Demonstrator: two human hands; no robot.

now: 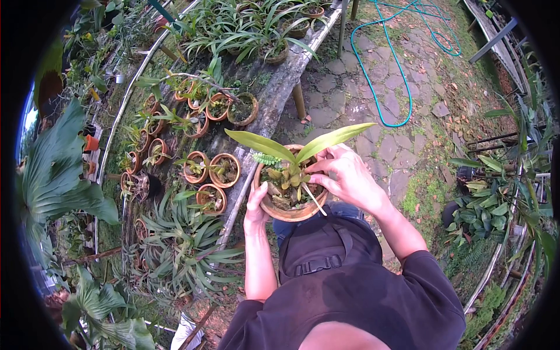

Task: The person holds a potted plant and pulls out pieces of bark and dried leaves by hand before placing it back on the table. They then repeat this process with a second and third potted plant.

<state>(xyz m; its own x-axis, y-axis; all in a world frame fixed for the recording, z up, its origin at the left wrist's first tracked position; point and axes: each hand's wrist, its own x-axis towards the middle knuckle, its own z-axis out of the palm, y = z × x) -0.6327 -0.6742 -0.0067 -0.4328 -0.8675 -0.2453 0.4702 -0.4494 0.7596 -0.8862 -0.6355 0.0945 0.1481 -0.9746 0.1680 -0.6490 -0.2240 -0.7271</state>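
A round terracotta pot [290,214] is held up in front of my waist. My left hand [255,205] grips its left side, the thumb over the rim and the other fingers mostly hidden behind the wall. In the pot grows an orchid [337,140] with two long, broad green leaves and swollen yellow-green bulbs at its base. My right hand [350,175] reaches over the right rim, thumb and fingers pinched at the base of the orchid; exactly which part they grip is hard to see. A thin pale stick [314,199] slants over the front rim. A small ferny sprig [266,158] shows at the back left.
On the left, a long bench [274,93] carries several small potted plants [224,169] and strappy-leaved plants [245,26]. A stone path [388,146] runs on the right with a teal hose [406,87] lying on it. A black waist bag [326,245] sits below the pot.
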